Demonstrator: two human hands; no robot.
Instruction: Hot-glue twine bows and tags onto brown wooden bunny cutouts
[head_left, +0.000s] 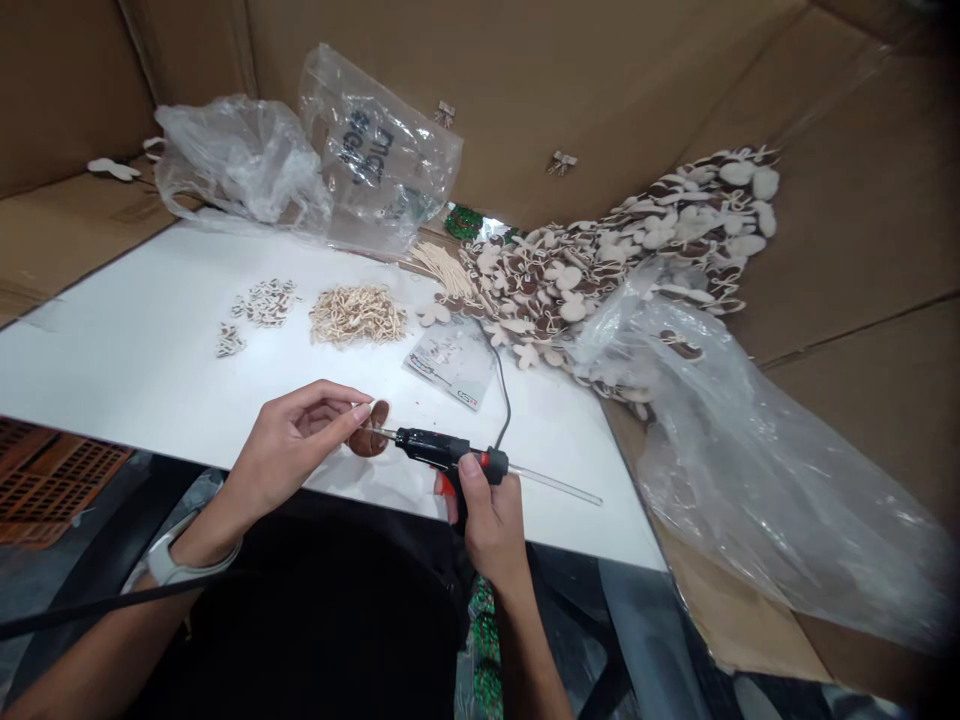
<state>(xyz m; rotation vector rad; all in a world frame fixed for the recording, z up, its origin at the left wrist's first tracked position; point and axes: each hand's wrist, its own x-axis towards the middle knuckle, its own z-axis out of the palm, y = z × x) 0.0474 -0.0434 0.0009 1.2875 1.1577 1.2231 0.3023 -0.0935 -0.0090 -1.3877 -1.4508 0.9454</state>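
My right hand (491, 515) is wrapped round the grip of a black hot glue gun (435, 447), a finger at its red trigger. A clear glue stick (559, 483) sticks out of the gun's back end. My left hand (300, 435) pinches a small brown felt cutout (369, 441) by its edge, near the front of the white table (172, 400). The gun's nozzle reaches the brown face of the cutout; whether it touches is too small to tell. Part of the cutout is hidden by my fingertips.
A heap of cream cord loops (358, 314) and a small pile of little pieces (266, 303) lie on the table. Many brown-and-cream cutouts (570, 280) are piled at right beside a plastic bag (690, 400). A card (454, 365) lies by the gun's cord (505, 390). Cardboard walls (637, 90) surround the table.
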